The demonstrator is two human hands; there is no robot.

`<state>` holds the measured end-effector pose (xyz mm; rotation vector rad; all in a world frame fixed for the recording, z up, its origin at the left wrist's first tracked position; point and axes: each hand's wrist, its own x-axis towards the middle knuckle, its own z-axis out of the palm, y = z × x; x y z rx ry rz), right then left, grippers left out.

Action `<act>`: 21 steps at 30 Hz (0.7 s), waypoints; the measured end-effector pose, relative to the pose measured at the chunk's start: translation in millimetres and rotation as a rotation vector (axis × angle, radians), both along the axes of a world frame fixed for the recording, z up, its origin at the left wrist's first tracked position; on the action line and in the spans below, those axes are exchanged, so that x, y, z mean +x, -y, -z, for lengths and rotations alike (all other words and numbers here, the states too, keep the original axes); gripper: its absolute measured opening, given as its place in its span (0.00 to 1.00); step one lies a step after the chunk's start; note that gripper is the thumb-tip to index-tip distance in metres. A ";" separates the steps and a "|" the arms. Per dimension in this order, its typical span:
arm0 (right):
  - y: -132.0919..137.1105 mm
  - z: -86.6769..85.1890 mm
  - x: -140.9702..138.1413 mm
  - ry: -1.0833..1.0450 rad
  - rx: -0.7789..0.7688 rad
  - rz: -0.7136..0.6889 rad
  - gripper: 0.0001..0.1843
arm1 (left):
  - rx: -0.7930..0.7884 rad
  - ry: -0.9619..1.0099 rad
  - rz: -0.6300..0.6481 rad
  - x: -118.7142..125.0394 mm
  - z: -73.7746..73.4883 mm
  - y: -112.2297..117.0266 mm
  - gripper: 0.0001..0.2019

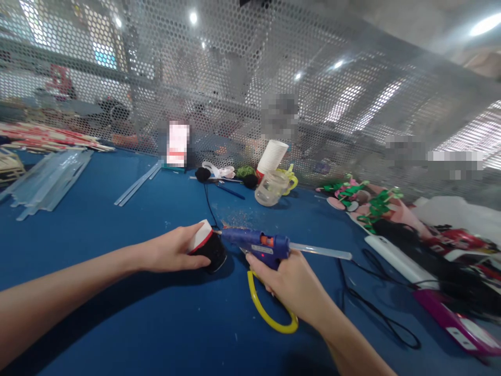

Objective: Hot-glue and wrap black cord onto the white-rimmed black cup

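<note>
My left hand [172, 249] grips a small black, fuzzy piece with a white and red band [207, 245], holding it against the blue table [156, 313]. My right hand [289, 284] is closed round the grip of a blue glue gun [258, 244]. The gun's nozzle points left and touches the black piece. A clear glue stick [321, 251] pokes out of the gun's back. A yellow loop [270, 313] hangs beneath the gun, and its black cord [376, 308] trails off to the right.
Clear glue sticks [50, 180] lie at the left. A stack of white cups [272, 156] and a clear mug [272, 189] stand at the back. Green ribbon pieces and craft parts [368, 203] pile up at the right. A perforated metal screen [250, 78] closes off the table's far side.
</note>
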<state>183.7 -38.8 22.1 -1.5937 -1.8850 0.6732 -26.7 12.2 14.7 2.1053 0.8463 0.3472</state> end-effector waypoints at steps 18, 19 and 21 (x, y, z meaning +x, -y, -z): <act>-59.5 30.8 42.1 0.043 -0.058 0.373 0.19 | -0.041 -0.055 -0.094 2.1 0.0 -0.1 0.12; -62.8 33.8 43.4 0.067 -0.073 0.380 0.19 | -0.041 -0.065 -0.099 1.9 0.2 0.1 0.13; -67.8 38.1 45.3 0.123 -0.090 0.395 0.20 | -0.039 -0.083 -0.108 1.6 0.5 0.2 0.14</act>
